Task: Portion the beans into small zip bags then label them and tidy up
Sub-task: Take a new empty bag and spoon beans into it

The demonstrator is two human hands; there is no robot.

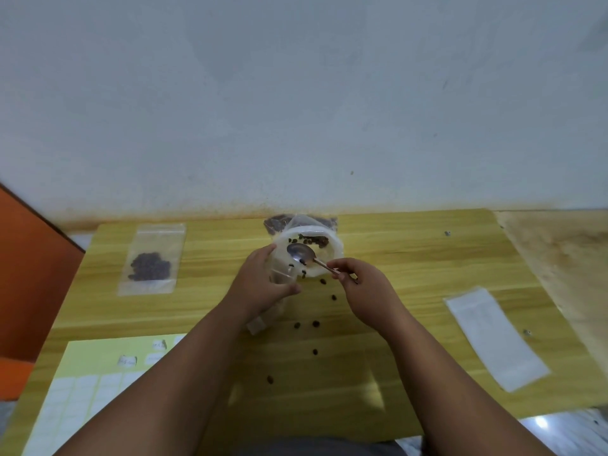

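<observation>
Well inside table [411, 258] edges, left hand [263, 286] grips bag [279, 277], right hand [362, 284] spoon [301, 253].

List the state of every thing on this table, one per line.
Tub, open, few beans left.
Spoon, looks empty, held over the tub by the right hand.
Held zip bag, gripped by the left hand.
Filled zip bag, lying flat, beans inside.
Loose beans, scattered on the table.
Empty bags, lying flat.
</observation>
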